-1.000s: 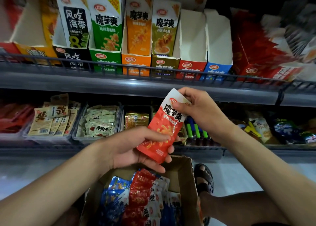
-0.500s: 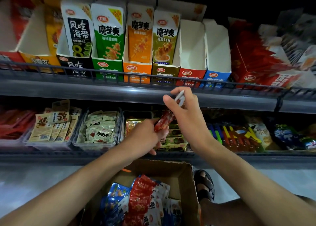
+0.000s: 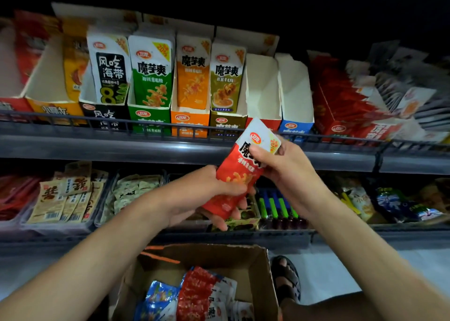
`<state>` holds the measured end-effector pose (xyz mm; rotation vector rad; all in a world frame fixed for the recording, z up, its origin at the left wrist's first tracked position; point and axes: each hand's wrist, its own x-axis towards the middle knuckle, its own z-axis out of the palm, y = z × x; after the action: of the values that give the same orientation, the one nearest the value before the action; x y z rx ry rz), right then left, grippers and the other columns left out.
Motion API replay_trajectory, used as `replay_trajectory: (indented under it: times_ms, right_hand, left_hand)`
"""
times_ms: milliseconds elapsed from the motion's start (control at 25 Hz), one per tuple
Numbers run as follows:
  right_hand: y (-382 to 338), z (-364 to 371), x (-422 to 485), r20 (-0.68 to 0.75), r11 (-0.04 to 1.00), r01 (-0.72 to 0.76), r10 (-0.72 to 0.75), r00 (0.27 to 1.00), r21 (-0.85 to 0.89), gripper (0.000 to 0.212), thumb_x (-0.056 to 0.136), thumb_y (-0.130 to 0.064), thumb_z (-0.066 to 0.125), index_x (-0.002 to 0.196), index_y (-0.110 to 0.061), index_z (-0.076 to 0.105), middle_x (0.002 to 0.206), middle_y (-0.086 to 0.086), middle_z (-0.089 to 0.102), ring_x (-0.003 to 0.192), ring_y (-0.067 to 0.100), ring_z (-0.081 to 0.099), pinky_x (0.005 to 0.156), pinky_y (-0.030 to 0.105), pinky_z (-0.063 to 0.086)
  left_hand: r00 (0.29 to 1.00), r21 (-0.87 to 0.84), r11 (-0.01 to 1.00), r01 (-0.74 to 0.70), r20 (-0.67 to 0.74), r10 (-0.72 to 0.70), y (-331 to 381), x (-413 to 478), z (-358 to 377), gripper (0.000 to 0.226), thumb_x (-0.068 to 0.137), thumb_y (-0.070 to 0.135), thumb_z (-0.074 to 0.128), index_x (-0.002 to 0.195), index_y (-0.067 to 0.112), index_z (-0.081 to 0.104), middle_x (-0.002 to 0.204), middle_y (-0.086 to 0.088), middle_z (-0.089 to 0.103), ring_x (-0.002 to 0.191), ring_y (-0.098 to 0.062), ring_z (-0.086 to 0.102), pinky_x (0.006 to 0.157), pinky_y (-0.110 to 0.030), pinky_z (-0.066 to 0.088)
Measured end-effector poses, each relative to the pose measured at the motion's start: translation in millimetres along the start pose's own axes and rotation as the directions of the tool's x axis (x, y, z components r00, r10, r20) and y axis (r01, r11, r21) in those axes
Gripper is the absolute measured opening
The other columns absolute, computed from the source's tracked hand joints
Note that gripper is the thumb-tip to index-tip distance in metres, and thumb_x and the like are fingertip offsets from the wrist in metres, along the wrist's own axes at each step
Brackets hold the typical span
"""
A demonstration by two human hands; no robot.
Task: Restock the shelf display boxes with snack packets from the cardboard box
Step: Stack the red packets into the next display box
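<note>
Both hands hold one stack of red snack packets just below the upper shelf rail. My left hand grips its lower end from beneath. My right hand pinches its white top. Straight above the packets stands a red display box, which looks empty, with a blue display box, also showing bare white inside, to its right. Below, the open cardboard box holds red and blue packets.
Black, green, orange and olive display boxes full of packets line the upper shelf behind a wire rail. Trays of snacks fill the lower shelf. A sandalled foot stands right of the cardboard box.
The red packets rose from just above the cardboard box towards the upper shelf, turned edge-on midway, and now face me again, tilted right. Both hands kept hold of them.
</note>
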<state>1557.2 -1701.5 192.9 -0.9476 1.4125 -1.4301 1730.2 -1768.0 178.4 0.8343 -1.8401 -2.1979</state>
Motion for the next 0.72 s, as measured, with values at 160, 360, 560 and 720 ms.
replay_trajectory:
  times_ms: [160, 360, 560, 720]
  right_hand:
    - [-17, -19, 1, 0.105, 0.997, -0.068, 0.07, 0.992, -0.022, 0.024, 0.071, -0.012, 0.073, 0.095, -0.005, 0.07, 0.092, 0.01, 0.076, 0.081, 0.016, 0.071, 0.075, 0.025, 0.059]
    - [-62, -35, 2, 0.213, 0.912, -0.023, 0.12, 0.97, -0.409, 0.026, 0.076, -0.006, 0.075, 0.101, 0.0, 0.069, 0.097, 0.011, 0.076, 0.09, 0.024, 0.073, 0.082, 0.031, 0.06]
    - [-93, -38, 4, 0.149, 0.824, 0.17, -0.105, 0.983, -0.541, 0.018, 0.076, -0.007, 0.078, 0.092, 0.0, 0.071, 0.09, 0.006, 0.077, 0.085, 0.018, 0.074, 0.074, 0.026, 0.059]
    - [-119, -55, 17, -0.086, 0.833, 0.327, -0.404, 0.911, -0.446, 0.01, 0.079, -0.001, 0.075, 0.088, -0.002, 0.07, 0.082, 0.005, 0.077, 0.073, 0.013, 0.073, 0.063, 0.02, 0.055]
  left_hand:
    - [0.979, 0.023, 0.999, 0.043, 0.199, -0.046, 15, 3, -8, 0.031, 0.09, 0.021, 0.066, 0.116, 0.004, 0.064, 0.094, -0.013, 0.067, 0.084, -0.026, 0.065, 0.057, -0.03, 0.058]
    - [0.969, 0.151, 0.988, -0.009, 0.247, -0.029, 32, 13, -10, 0.028, 0.089, 0.013, 0.067, 0.115, 0.004, 0.064, 0.09, -0.01, 0.066, 0.081, -0.023, 0.065, 0.059, -0.03, 0.059]
    - [0.99, 0.095, 0.991, -0.089, 0.118, 0.078, 59, 26, -1, 0.032, 0.087, 0.016, 0.069, 0.117, 0.006, 0.063, 0.101, -0.01, 0.073, 0.092, -0.026, 0.071, 0.071, -0.036, 0.061]
    - [0.768, 0.367, 0.867, -0.338, -0.424, 0.479, 79, 43, 7, 0.031, 0.086, 0.026, 0.071, 0.116, 0.019, 0.064, 0.105, 0.004, 0.071, 0.09, -0.011, 0.069, 0.076, -0.032, 0.059]
